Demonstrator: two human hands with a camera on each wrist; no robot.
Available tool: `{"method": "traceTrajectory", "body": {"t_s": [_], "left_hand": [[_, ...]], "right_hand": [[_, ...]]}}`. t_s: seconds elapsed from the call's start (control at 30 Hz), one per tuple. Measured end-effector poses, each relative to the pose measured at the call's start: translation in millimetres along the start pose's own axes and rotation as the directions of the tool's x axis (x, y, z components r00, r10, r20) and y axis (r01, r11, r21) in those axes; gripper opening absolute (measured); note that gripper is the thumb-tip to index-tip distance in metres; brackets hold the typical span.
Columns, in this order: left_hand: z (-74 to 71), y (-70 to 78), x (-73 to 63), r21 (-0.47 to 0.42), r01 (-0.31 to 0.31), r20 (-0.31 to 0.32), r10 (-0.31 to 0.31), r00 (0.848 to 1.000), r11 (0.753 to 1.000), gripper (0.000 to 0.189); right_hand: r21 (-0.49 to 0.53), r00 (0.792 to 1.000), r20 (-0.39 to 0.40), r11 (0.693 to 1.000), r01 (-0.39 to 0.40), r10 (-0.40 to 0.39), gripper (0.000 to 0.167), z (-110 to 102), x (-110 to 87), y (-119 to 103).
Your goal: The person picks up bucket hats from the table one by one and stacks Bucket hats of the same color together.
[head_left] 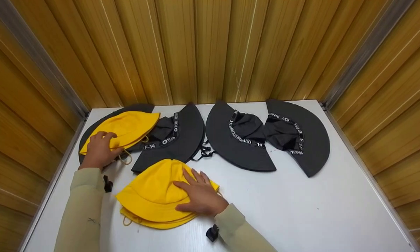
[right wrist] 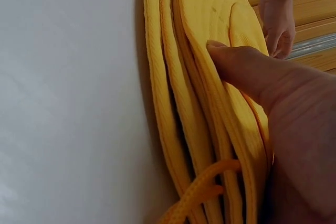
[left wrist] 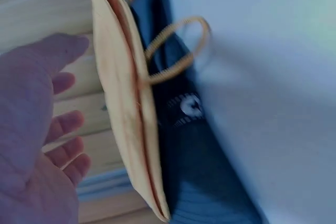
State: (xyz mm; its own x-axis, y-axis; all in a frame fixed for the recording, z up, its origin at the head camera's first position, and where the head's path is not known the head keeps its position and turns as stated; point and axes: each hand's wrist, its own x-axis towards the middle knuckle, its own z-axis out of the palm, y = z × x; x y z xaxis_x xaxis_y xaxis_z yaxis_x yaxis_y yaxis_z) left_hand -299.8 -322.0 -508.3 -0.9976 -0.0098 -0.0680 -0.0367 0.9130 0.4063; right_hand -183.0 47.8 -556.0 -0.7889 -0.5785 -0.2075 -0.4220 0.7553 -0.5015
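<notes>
A yellow bucket hat (head_left: 125, 124) lies flat on top of a black wide-brimmed hat (head_left: 145, 107) at the back left, its cord loop hanging off the brim. My left hand (head_left: 99, 148) is at its near left side; the left wrist view shows loosely bent fingers (left wrist: 65, 124) beside the hat with a gap between. Nearer the front lies a pile of yellow bucket hats (head_left: 153, 192), brims layered one over another. My right hand (head_left: 201, 194) rests on its right side with fingers spread over the crown, and the thumb (right wrist: 236, 64) lies along the top brim.
More black wide-brimmed hats with white-lettered bands lie folded along the back: one at centre left (head_left: 190, 140), one at centre (head_left: 218, 140) and one at right (head_left: 315, 140). Wood-look panels (head_left: 210, 52) wall the white table (head_left: 301, 210) at the back and sides.
</notes>
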Motion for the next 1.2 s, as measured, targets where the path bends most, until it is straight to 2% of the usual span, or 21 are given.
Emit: {"method": "traceTrajectory", "body": {"t_s": [0.1,0.2,0.37,0.6,0.8,0.93,1.07,1.2], "left_hand": [[2.7,-14.6,1.9,0.023,0.053,0.023,-0.054,0.998,0.998,0.079],[5.6,-26.6,-0.4,0.026,0.128,0.063,-0.129,0.990,0.991,0.093],[9.2,-36.1,-3.4,0.007,0.206,0.115,-0.205,0.972,0.979,0.097],[9.9,-38.6,-3.8,-0.009,0.219,0.091,-0.217,0.972,0.976,0.085],[8.5,-42.5,-5.9,-0.043,0.228,0.101,-0.223,0.969,0.973,0.085],[7.4,-43.9,-5.1,-0.050,0.214,0.101,-0.209,0.973,0.975,0.087],[4.8,-38.0,-4.3,-0.033,0.198,0.106,-0.193,0.975,0.980,0.079],[-0.4,-24.1,-8.7,-0.019,0.206,0.101,-0.203,0.974,0.978,0.065]], "right_hand": [[0.007,1.000,0.010,1.000,-0.006,0.005,0.077,1,1.6,-1],[0.012,1.000,0.017,1.000,-0.008,0.008,0.077,2,2.5,-1],[0.023,1.000,0.024,1.000,-0.012,0.012,0.076,3,2.7,-2],[0.010,1.000,0.025,1.000,-0.011,0.011,0.076,3,3.9,-3],[-0.001,1.000,0.023,1.000,0.002,-0.002,0.076,5,5.4,-4],[-0.004,1.000,0.013,1.000,0.010,-0.010,0.076,5,4.9,-4],[-0.002,1.000,-0.002,1.000,0.007,-0.007,0.076,2,2.9,-2],[0.003,1.000,-0.007,1.000,-0.005,0.005,0.076,2,1.3,1]]}}
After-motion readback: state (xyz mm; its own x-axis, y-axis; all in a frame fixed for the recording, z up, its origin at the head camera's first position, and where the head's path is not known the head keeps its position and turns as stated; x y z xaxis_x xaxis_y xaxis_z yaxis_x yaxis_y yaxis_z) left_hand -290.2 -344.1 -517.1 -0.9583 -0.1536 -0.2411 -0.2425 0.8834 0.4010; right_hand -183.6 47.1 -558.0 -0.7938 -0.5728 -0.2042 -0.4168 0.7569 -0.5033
